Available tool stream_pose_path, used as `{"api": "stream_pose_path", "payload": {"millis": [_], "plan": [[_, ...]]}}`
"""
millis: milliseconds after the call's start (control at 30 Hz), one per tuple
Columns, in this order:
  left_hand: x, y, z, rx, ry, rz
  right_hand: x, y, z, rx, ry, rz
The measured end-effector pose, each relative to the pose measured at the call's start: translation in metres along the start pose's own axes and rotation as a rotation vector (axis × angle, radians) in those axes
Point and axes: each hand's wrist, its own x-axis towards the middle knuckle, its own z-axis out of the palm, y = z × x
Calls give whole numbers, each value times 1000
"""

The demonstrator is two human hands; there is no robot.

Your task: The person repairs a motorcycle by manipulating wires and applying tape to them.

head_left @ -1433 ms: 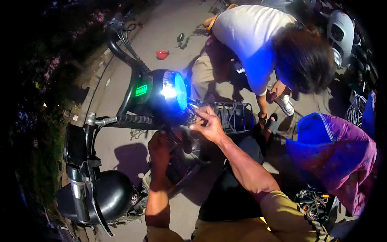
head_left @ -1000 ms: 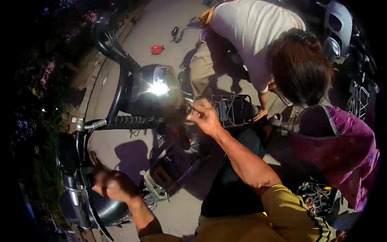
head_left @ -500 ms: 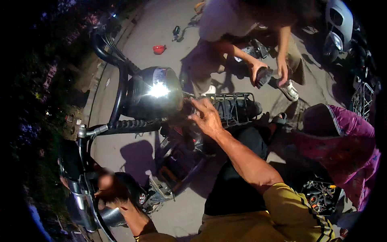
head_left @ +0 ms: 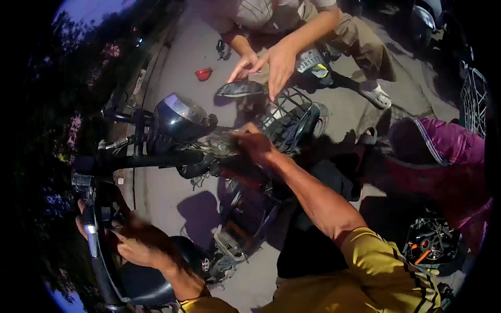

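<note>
A motorbike stands before me, its black handlebar (head_left: 107, 276) on the left. My left hand (head_left: 138, 248) is wrapped around the handlebar beside the control housing, fingers showing on its far side. The round chrome-and-black headlamp (head_left: 180, 115) sits unlit on the front. My right hand (head_left: 255, 147) reaches in behind the headlamp among loose wires (head_left: 216, 143); its fingers are curled, and what they pinch is hidden. Across from me another person's hands (head_left: 282, 60) are over a dark, curved cover (head_left: 240, 88), close to the black wire rack (head_left: 292, 117).
A red bowl-like object (head_left: 203, 74) and a small dark item (head_left: 223, 49) lie on the pavement. At the lower right is an open box of tools (head_left: 430, 242), near a purple cloth (head_left: 449, 141). A white wire basket (head_left: 474, 99) stands at the far right.
The bright glare on the headlamp is gone, and the headlamp and handlebar appear turned. The other person has leaned closer, bringing the dark cover left toward the bike. My right hand has shifted slightly left.
</note>
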Motion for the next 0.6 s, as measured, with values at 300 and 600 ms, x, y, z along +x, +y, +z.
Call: {"api": "stream_pose_path", "payload": {"millis": [300,600], "plan": [[-4,-28,26,-343,9,-24,-25,-8,5,-210,196,-214],[-14,-33,23,-344,54,-101,-23,-5,3,63,155,-119]]}}
